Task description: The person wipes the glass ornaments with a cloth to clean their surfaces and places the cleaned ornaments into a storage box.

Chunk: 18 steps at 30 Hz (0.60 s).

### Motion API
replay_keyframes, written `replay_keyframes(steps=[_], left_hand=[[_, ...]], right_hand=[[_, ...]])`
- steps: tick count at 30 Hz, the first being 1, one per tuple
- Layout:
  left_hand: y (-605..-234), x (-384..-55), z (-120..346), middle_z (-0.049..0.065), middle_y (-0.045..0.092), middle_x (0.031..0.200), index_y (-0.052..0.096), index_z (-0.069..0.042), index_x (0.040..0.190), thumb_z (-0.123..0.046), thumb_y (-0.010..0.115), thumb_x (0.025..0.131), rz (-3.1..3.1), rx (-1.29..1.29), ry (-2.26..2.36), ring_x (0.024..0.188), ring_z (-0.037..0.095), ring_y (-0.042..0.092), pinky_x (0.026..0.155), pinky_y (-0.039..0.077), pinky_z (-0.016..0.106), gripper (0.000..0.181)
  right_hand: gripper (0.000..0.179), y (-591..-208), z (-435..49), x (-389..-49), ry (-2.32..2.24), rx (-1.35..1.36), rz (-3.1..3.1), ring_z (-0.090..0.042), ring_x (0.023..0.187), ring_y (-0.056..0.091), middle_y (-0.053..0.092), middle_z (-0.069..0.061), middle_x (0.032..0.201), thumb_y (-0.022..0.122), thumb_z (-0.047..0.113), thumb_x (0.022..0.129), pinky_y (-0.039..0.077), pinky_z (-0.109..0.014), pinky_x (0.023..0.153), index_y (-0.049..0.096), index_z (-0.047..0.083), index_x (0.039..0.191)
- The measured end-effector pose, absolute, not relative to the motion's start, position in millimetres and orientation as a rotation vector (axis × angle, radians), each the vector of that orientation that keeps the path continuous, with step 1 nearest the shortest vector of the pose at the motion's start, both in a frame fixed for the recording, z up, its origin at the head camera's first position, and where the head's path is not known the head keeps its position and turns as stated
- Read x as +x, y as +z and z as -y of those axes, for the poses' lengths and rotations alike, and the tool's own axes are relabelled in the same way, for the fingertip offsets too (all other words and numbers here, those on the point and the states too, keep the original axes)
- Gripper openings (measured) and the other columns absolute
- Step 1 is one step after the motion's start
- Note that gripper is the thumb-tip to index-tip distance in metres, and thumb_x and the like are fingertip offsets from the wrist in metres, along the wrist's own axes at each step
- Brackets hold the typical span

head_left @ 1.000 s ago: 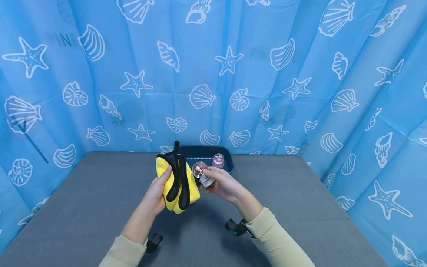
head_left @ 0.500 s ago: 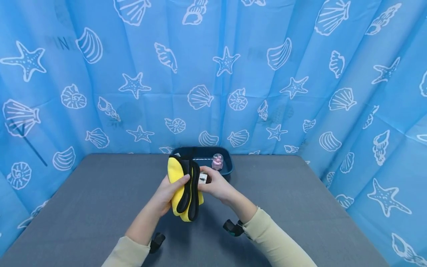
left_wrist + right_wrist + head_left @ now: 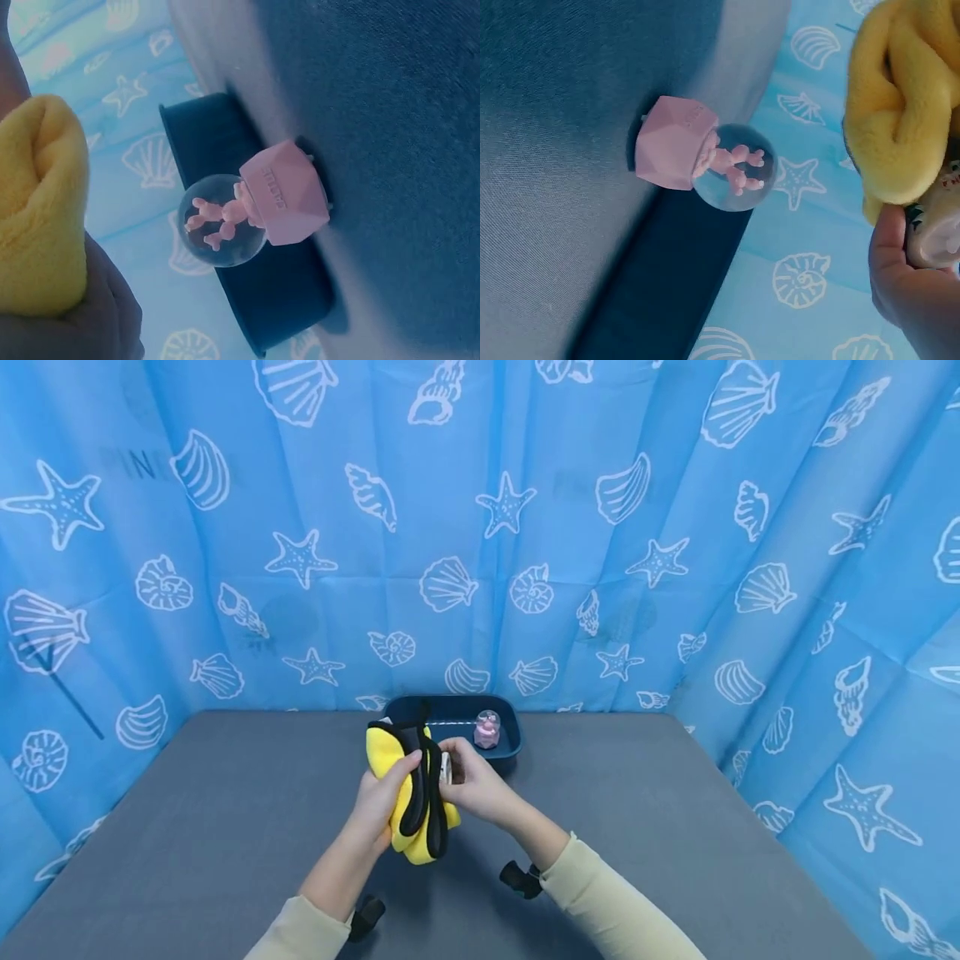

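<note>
My left hand (image 3: pixel 375 806) grips a folded yellow plush cloth (image 3: pixel 380 746) with black edging, held up over the table. My right hand (image 3: pixel 480 789) pinches a snow globe (image 3: pixel 446 768) by its pale base, pressed against the cloth's right side. Its dome is hidden by the cloth; the right wrist view shows the base (image 3: pixel 934 236) between thumb and fingers. A pink snow globe (image 3: pixel 487 731) appears within the tray's outline in the head view. Both wrist views show a pink snow globe (image 3: pixel 277 199) upright before the tray; I cannot tell if it is the same one.
The dark blue tray (image 3: pixel 517 727) stands at the table's back edge, partly behind my hands. A small white item (image 3: pixel 386 721) shows near its left corner. Grey cloth covers the table (image 3: pixel 637 827). A blue shell-print curtain (image 3: pixel 450 527) hangs behind it and along the sides.
My right hand has brought its snow globe left and slightly down, its dome passing out of sight behind the cloth. My left hand has moved the cloth right to meet it.
</note>
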State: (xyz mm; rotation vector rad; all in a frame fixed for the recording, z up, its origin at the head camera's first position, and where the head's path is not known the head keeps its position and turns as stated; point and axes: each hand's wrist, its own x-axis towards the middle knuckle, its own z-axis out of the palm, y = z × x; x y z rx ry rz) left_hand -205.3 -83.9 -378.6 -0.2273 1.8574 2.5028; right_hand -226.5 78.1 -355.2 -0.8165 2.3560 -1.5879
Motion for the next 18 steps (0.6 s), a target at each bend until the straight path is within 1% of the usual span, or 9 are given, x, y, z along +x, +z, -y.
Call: replay_keyframes(steps=[4, 7, 12, 15, 18], left_hand=[[-376.3, -206.1, 86.2, 0.005, 0.061, 0.098, 0.048, 0.000, 0.119, -0.030, 0.064, 0.094, -1.785, -0.393, 2.551, 0.084, 0.014, 0.063, 0.076, 0.051, 0.027, 0.042], [-375.2, -206.1, 88.2, 0.002, 0.063, 0.096, 0.050, 0.000, 0.120, -0.032, 0.066, 0.093, -1.703, -0.450, 2.603, 0.083, 0.011, 0.063, 0.075, 0.051, 0.025, 0.045], [-374.0, -205.5, 92.4, 0.000, 0.062, 0.097, 0.046, -0.001, 0.125, -0.037, 0.063, 0.095, -1.579, -0.427, 2.696, 0.083, 0.008, 0.065, 0.077, 0.053, 0.023, 0.051], [-373.5, -205.1, 94.5, 0.000, 0.061, 0.100, 0.043, -0.003, 0.129, -0.041, 0.062, 0.094, -1.539, -0.387, 2.713, 0.086, 0.008, 0.065, 0.080, 0.053, 0.023, 0.055], [-373.5, -205.0, 97.3, 0.000, 0.061, 0.101, 0.042, -0.003, 0.131, -0.046, 0.060, 0.093, -1.567, -0.340, 2.686, 0.087, 0.008, 0.065, 0.080, 0.053, 0.024, 0.060]], right_hand=[[0.037, -358.5, -76.7, -227.5, -1.614, -0.876, -2.377, -0.020, 0.087, 0.058, 0.058, -0.012, 0.106, 0.063, -0.002, 0.089, 0.051, -0.030, 0.080, 0.049, -0.001, 0.123], [0.039, -360.5, -78.7, -228.2, -1.639, -0.880, -2.365, -0.022, 0.091, 0.061, 0.060, -0.012, 0.108, 0.066, -0.004, 0.088, 0.053, -0.033, 0.082, 0.052, -0.001, 0.124], [0.047, -362.1, -82.3, -232.2, -1.784, -0.781, -2.187, -0.023, 0.099, 0.061, 0.060, -0.015, 0.116, 0.068, -0.004, 0.087, 0.052, -0.035, 0.088, 0.050, -0.004, 0.130], [0.050, -361.9, -84.3, -234.8, -1.901, -0.697, -2.043, -0.021, 0.098, 0.060, 0.059, -0.015, 0.115, 0.068, -0.001, 0.087, 0.051, -0.035, 0.090, 0.048, -0.006, 0.132], [0.051, -360.9, -87.4, -236.0, -1.996, -0.593, -1.928, -0.019, 0.096, 0.059, 0.058, -0.011, 0.112, 0.067, 0.005, 0.089, 0.051, -0.035, 0.089, 0.047, -0.006, 0.134]])
